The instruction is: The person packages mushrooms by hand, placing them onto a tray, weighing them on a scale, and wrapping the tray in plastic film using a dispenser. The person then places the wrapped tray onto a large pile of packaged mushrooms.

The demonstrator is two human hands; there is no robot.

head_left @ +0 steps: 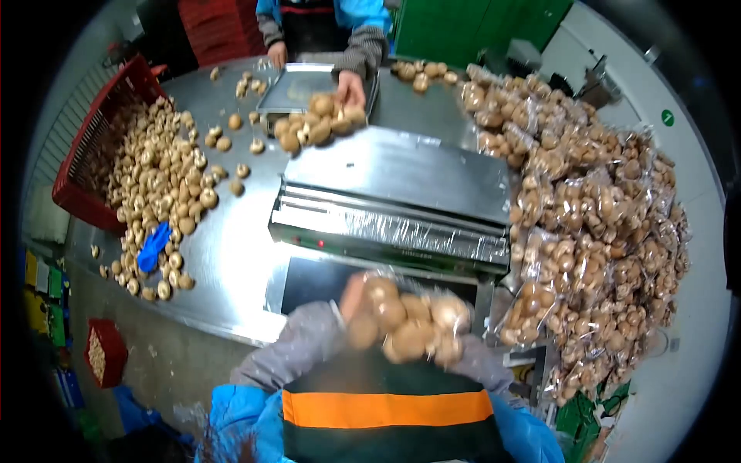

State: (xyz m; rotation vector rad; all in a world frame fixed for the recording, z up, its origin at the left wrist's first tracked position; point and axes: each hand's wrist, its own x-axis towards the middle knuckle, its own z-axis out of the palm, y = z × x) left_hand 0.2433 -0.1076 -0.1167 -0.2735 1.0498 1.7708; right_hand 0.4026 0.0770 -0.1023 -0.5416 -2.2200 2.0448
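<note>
left hand (353,298) clasps clear-film-wrapped round brown mushrooms (411,315); right hand obscured, grip unclear; tan bagged-mushroom heap (598,231) nearer right arm (485,364).

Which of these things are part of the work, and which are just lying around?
Seem part of the job:
held mushrooms
film-wrapping machine
loose mushrooms
wrapped mushroom packs

Probably just lying about:
blue glove-like item, among loose mushrooms
red bin on the floor

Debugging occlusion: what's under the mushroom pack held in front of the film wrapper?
Left hand, partly visible, at the left edge of the mushroom pack; dark plate beyond it, toward the film wrapper. The right hand, the pack's underside and any tray are covered.
</note>
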